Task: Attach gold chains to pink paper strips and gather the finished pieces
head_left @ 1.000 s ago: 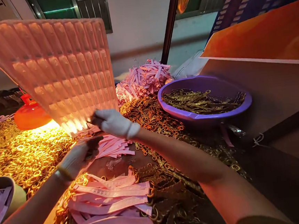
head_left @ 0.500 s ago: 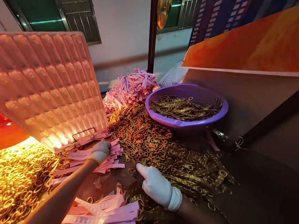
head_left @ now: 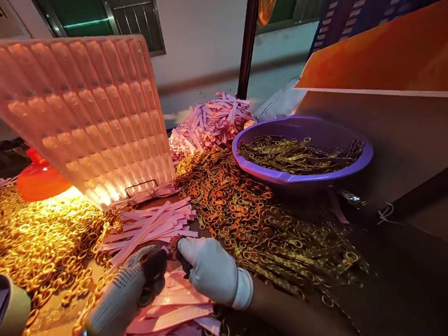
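Pink strips (head_left: 170, 319): loose heap nearest me, under both hands
Left hand (head_left: 130, 286): gloved, fingers curled, tips pinching a small metal piece (head_left: 171, 244)
Right hand (head_left: 212, 273): gloved, I read thumb and forefinger pressed on the same piece, just above the strips
Gold chains (head_left: 30, 242): heaped beyond, left
Purple basin (head_left: 364, 155): farther right, holding chains
Ribbed tray (head_left: 77, 107): tilted, rear left

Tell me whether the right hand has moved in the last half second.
Yes: the right hand shifted left, away from the purple basin, meeting the left hand.
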Motion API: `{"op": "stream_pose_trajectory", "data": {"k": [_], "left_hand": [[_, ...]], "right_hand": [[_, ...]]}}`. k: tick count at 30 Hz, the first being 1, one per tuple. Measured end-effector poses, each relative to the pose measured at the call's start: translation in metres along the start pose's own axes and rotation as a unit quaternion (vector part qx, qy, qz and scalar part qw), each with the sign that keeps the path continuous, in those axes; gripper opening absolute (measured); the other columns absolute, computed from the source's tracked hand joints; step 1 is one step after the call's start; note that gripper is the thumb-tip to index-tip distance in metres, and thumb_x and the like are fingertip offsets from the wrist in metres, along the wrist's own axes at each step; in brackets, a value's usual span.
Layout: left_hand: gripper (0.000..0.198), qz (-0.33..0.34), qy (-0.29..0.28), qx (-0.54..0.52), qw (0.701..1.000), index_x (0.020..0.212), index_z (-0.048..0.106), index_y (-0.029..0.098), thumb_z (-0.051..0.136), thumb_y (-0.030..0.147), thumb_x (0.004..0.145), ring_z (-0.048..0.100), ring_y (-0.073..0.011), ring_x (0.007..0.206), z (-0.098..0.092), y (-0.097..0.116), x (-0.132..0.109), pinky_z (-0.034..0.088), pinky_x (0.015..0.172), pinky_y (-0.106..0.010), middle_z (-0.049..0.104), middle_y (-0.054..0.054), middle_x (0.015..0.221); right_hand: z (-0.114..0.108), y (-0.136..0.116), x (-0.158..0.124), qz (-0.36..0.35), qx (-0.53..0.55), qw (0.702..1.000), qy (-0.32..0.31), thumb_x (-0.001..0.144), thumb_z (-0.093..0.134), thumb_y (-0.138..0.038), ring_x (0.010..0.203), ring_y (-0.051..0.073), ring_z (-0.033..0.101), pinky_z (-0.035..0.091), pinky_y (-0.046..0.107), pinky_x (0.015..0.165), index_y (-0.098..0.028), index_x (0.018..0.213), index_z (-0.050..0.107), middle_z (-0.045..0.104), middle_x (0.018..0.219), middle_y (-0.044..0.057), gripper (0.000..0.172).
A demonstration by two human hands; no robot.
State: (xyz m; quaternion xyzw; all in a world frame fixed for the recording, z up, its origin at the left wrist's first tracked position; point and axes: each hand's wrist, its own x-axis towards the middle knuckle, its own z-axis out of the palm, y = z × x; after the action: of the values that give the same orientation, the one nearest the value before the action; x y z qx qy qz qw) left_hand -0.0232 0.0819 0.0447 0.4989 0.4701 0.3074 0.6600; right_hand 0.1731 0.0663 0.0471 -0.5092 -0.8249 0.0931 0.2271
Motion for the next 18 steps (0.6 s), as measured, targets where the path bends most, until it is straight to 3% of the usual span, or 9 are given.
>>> {"op": "stream_pose_trajectory", "data": {"k": [2, 5, 8, 10, 12, 14, 16, 18], "left_hand": [[0.044, 0.008, 0.019, 0.002, 1.000, 0.073, 0.048, 0.021, 0.066, 0.061, 0.079, 0.030, -0.0071, 0.039, 0.006, -0.008, -0.003, 0.023, 0.037, -0.019, 0.037, 0.007, 0.049], [0.037, 0.043, 0.063, 0.123, 0.990, 0.072, 0.056, 0.020, 0.064, 0.054, 0.081, 0.036, -0.0098, 0.042, 0.011, -0.016, -0.001, 0.028, 0.038, -0.020, 0.045, 0.003, 0.051], [0.021, 0.131, 0.085, 0.225, 0.962, 0.071, 0.066, 0.019, 0.069, 0.039, 0.077, 0.057, -0.0174, 0.066, 0.011, -0.027, 0.002, 0.047, 0.059, -0.025, 0.066, -0.006, 0.071], [0.015, 0.129, 0.069, 0.211, 0.966, 0.073, 0.069, 0.020, 0.073, 0.034, 0.072, 0.061, -0.0206, 0.075, 0.009, -0.034, 0.004, 0.050, 0.067, -0.027, 0.070, -0.008, 0.079], [0.022, 0.078, 0.039, 0.184, 0.979, 0.069, 0.065, 0.019, 0.069, 0.040, 0.076, 0.056, -0.0180, 0.056, 0.006, -0.040, 0.004, 0.044, 0.050, -0.026, 0.064, -0.006, 0.063], [0.034, 0.032, 0.021, 0.164, 0.986, 0.066, 0.059, 0.019, 0.059, 0.048, 0.084, 0.042, -0.0133, 0.039, 0.004, -0.043, 0.004, 0.031, 0.037, -0.023, 0.052, -0.001, 0.048], [0.038, 0.003, 0.026, 0.142, 0.989, 0.068, 0.055, 0.019, 0.053, 0.052, 0.087, 0.035, -0.0106, 0.034, 0.002, -0.046, 0.004, 0.024, 0.035, -0.021, 0.046, 0.002, 0.045], [0.038, 0.002, 0.029, 0.127, 0.991, 0.071, 0.056, 0.019, 0.053, 0.053, 0.086, 0.037, -0.0100, 0.037, 0.002, -0.048, 0.002, 0.025, 0.036, -0.020, 0.047, 0.003, 0.047]], "right_hand": [[0.006, -0.007, -0.004, -0.014, -0.048, 0.999, 0.001, 0.080, 0.055, -0.012, 0.072, 0.019, 0.059, 0.022, 0.032, 0.057, -0.020, 0.094, 0.057, 0.066, 0.083, 0.003, 0.017], [0.021, -0.012, -0.012, -0.027, -0.138, 0.990, 0.015, 0.083, 0.054, -0.012, 0.069, 0.021, 0.059, 0.019, 0.033, 0.055, -0.018, 0.091, 0.056, 0.064, 0.083, 0.006, 0.011], [0.035, -0.012, -0.018, -0.028, -0.190, 0.981, 0.029, 0.088, 0.051, -0.011, 0.067, 0.021, 0.058, 0.022, 0.032, 0.054, -0.017, 0.088, 0.053, 0.062, 0.078, 0.008, 0.007], [0.038, -0.012, -0.019, -0.031, -0.195, 0.980, 0.024, 0.089, 0.050, -0.011, 0.067, 0.021, 0.058, 0.025, 0.031, 0.054, -0.017, 0.088, 0.052, 0.062, 0.079, 0.008, 0.007], [0.035, -0.012, -0.019, -0.032, -0.176, 0.984, 0.003, 0.089, 0.049, -0.011, 0.069, 0.021, 0.059, 0.029, 0.031, 0.055, -0.017, 0.090, 0.053, 0.063, 0.081, 0.008, 0.008], [0.027, -0.013, -0.018, -0.030, -0.156, 0.987, -0.026, 0.087, 0.050, -0.009, 0.073, 0.021, 0.060, 0.032, 0.031, 0.056, -0.017, 0.095, 0.054, 0.065, 0.087, 0.008, 0.012], [0.019, -0.014, -0.016, -0.024, -0.145, 0.987, -0.061, 0.083, 0.054, -0.011, 0.074, 0.022, 0.061, 0.032, 0.031, 0.055, -0.017, 0.102, 0.055, 0.066, 0.091, 0.008, 0.020], [0.014, -0.013, -0.015, -0.015, -0.135, 0.986, -0.098, 0.081, 0.057, -0.012, 0.071, 0.022, 0.062, 0.031, 0.031, 0.052, -0.017, 0.105, 0.057, 0.068, 0.091, 0.008, 0.025]]}}
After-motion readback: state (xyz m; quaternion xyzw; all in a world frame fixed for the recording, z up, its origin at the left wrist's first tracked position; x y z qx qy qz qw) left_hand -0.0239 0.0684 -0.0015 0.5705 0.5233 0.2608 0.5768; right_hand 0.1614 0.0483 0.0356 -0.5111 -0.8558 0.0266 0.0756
